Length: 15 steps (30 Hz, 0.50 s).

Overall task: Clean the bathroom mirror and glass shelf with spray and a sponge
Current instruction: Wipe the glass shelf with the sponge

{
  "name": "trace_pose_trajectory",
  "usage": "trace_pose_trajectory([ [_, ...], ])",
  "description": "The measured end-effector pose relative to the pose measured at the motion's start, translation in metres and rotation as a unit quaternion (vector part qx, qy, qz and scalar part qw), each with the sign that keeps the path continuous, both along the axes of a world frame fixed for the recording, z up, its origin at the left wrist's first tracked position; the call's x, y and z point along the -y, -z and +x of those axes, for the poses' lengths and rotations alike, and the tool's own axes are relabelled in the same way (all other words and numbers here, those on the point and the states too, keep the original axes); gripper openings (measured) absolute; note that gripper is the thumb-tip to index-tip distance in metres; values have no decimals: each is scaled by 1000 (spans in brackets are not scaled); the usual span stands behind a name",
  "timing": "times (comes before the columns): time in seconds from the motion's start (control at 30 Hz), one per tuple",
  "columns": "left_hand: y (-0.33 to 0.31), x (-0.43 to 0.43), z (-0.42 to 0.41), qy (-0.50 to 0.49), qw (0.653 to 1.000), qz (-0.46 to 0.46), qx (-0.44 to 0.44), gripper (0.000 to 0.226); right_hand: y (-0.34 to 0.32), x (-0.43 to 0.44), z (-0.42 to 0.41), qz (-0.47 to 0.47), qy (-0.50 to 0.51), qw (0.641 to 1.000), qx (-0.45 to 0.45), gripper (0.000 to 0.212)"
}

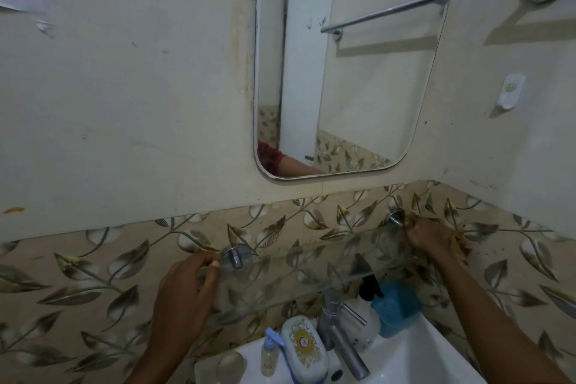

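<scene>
The left hand (184,287) pinches the glass shelf (311,262) just beside its left metal bracket (236,256), under the mirror (343,72) and above the sink (405,362). The right hand (428,235) is closed on the far end by the right bracket (396,219), perhaps around a cloth. The glass looks stiff, slick and breakable, so hold both ends

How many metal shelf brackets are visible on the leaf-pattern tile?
2. One bracket is by the left hand, at the glass shelf's left end; the other bracket is by the right hand. More may be hidden behind the hands.
</scene>
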<state>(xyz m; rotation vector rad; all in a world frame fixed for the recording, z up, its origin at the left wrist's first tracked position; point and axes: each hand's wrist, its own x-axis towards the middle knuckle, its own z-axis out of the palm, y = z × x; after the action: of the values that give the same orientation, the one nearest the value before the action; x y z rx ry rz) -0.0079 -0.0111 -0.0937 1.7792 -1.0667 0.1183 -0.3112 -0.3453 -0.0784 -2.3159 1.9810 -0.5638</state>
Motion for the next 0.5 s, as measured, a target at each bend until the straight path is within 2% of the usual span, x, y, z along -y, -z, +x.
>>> trace_pose_trajectory([
  [0.17, 1, 1, -1, -2, 1000, 2, 2, 17, 5, -10, 2, -45, 3, 999, -10, 31],
  [0.27, 0, 0, -2, 6, 1000, -1, -8, 19, -9, -2, 4, 25, 3, 1000, 1, 32],
  [0.37, -1, -2, -2, 13, 1000, -6, -11, 32, -22, 3, 5, 109, 25, 994, 19, 38],
  [0.5, 0, -1, -3, 7, 1000, -8, -10, 12, -24, -1, 7, 119, 45, 991, 29, 38],
])
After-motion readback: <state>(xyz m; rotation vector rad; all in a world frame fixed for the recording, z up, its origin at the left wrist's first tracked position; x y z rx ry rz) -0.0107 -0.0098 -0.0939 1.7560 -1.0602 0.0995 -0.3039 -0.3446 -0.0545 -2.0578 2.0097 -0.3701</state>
